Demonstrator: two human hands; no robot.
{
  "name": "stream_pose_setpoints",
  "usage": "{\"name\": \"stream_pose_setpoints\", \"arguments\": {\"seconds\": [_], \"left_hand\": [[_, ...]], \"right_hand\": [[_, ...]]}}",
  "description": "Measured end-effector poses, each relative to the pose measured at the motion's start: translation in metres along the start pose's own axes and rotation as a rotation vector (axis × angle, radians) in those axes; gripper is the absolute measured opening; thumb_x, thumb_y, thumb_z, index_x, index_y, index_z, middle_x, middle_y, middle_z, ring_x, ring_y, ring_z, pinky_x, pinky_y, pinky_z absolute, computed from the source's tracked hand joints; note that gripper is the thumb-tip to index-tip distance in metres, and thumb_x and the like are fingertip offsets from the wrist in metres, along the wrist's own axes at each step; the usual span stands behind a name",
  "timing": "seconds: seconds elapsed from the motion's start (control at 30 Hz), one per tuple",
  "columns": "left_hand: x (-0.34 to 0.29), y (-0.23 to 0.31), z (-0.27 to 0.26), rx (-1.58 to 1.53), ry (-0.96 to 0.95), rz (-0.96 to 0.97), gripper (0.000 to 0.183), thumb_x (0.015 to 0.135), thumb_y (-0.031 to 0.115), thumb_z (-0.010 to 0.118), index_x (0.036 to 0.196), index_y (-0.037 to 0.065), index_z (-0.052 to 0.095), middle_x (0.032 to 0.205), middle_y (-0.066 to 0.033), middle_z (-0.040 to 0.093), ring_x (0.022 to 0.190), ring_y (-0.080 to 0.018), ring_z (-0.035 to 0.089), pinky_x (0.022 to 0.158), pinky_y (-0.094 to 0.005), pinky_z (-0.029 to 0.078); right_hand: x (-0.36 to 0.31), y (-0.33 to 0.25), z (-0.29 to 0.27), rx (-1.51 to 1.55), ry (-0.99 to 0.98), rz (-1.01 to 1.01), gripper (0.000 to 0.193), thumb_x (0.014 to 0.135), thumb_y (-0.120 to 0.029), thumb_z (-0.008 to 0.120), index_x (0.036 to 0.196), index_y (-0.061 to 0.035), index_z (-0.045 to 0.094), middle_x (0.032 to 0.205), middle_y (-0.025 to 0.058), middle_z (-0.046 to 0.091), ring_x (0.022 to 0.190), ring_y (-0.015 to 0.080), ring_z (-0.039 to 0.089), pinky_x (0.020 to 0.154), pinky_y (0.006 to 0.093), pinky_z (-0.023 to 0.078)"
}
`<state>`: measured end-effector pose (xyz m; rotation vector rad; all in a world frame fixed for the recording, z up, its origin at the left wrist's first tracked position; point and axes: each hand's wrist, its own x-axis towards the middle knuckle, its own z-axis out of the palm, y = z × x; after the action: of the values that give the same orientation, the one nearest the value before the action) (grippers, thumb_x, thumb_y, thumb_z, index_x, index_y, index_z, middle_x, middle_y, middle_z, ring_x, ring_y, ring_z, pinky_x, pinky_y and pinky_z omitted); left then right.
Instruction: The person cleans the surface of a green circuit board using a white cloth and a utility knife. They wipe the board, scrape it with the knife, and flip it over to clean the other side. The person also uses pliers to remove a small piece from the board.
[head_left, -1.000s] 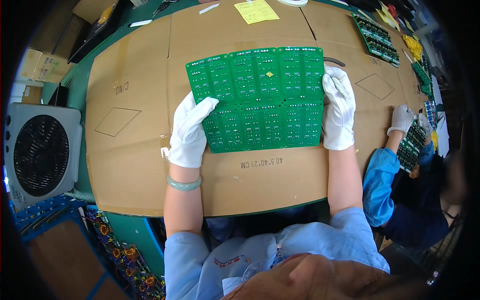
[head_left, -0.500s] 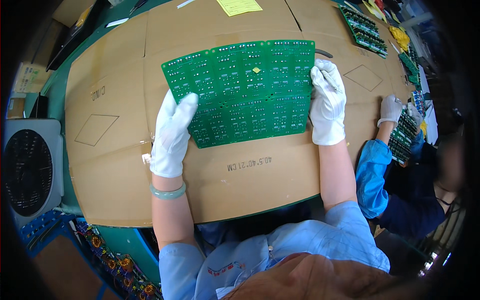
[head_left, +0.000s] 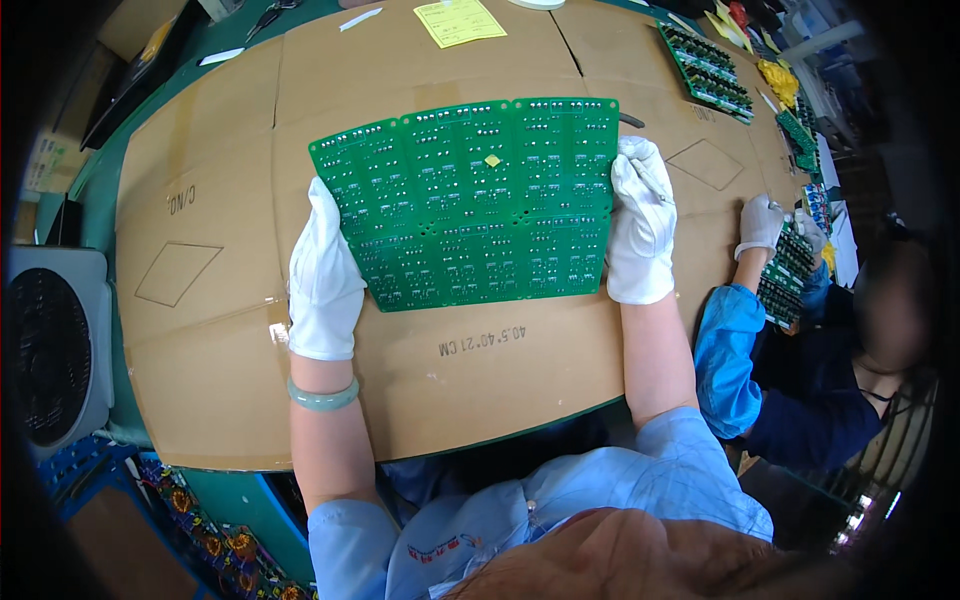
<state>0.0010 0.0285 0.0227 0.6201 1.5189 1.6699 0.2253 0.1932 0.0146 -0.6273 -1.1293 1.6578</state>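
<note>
A green circuit board with rows of solder points and a small yellow diamond-shaped sticker is raised over the cardboard, its soldered face toward me. White gloves cover both hands. My left hand grips the board's left edge, the thumb along the rim and the other fingers hidden behind. At the right edge, my right hand is closed on the board. A thin, pale sliver shows along those right fingers; I cannot make out what it is. Just beyond the upper right corner lies a dark curved strip.
Flattened cardboard covers the table. A yellow paper slip lies at the far side. Populated boards sit far right. A co-worker's gloved hands hold another board. A fan stands left; boards with coils are below.
My left thumb has shifted from the board's face to its left rim. The board and both hands sit slightly lower and farther left in view; the whole scene has shifted a little too.
</note>
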Motion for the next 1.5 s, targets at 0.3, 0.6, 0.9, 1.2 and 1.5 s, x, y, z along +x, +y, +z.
{"name": "stream_pose_setpoints", "arguments": {"seconds": [0.3,0.6,0.9,1.2,1.5], "left_hand": [[-0.003,-0.007,-0.007,0.140,-0.008,0.117,0.051,0.107,0.037,0.028,0.131,0.000,0.053,0.116,-0.0082,0.065,0.097,-0.0103,0.061,0.086,-0.0247,0.050],[-0.008,-0.003,-0.002,-0.042,-0.006,-0.013,0.051,0.105,0.040,0.036,0.131,0.000,0.054,0.118,-0.0071,0.064,0.100,-0.0102,0.060,0.087,-0.0240,0.048],[-0.009,0.000,0.001,0.005,0.000,-0.015,0.053,0.105,0.041,0.034,0.131,0.000,0.053,0.118,-0.0074,0.064,0.100,-0.0102,0.060,0.087,-0.0245,0.048],[-0.007,-0.004,-0.001,0.067,-0.029,0.070,0.050,0.107,0.036,0.032,0.134,-0.001,0.051,0.118,-0.0077,0.064,0.099,-0.0103,0.060,0.087,-0.0247,0.049],[-0.003,-0.023,-0.013,0.424,-0.014,0.364,0.049,0.107,0.034,0.032,0.134,-0.002,0.051,0.120,-0.0083,0.063,0.102,-0.0108,0.060,0.089,-0.0250,0.050]], "right_hand": [[-0.006,-0.004,0.001,-0.089,-0.091,-0.008,0.010,0.095,-0.015,0.058,0.098,-0.0063,0.053,0.091,0.0026,0.060,0.081,0.0091,0.058,0.074,0.0225,0.048],[-0.007,-0.006,0.004,-0.142,-0.080,-0.027,0.012,0.097,-0.017,0.055,0.100,-0.0054,0.054,0.094,0.0044,0.062,0.084,0.0086,0.058,0.074,0.0229,0.049],[-0.006,-0.004,0.002,-0.144,-0.087,-0.054,0.012,0.097,-0.017,0.056,0.100,-0.0047,0.055,0.096,0.0049,0.062,0.086,0.0099,0.059,0.077,0.0236,0.049],[-0.002,0.000,-0.003,-0.015,-0.105,-0.049,0.011,0.091,-0.005,0.064,0.101,-0.0018,0.060,0.101,0.0049,0.064,0.091,0.0108,0.058,0.080,0.0238,0.047],[-0.004,-0.005,0.001,-0.018,-0.097,-0.015,0.012,0.092,-0.005,0.064,0.102,-0.0027,0.059,0.101,0.0043,0.064,0.091,0.0101,0.058,0.081,0.0233,0.047]]}}
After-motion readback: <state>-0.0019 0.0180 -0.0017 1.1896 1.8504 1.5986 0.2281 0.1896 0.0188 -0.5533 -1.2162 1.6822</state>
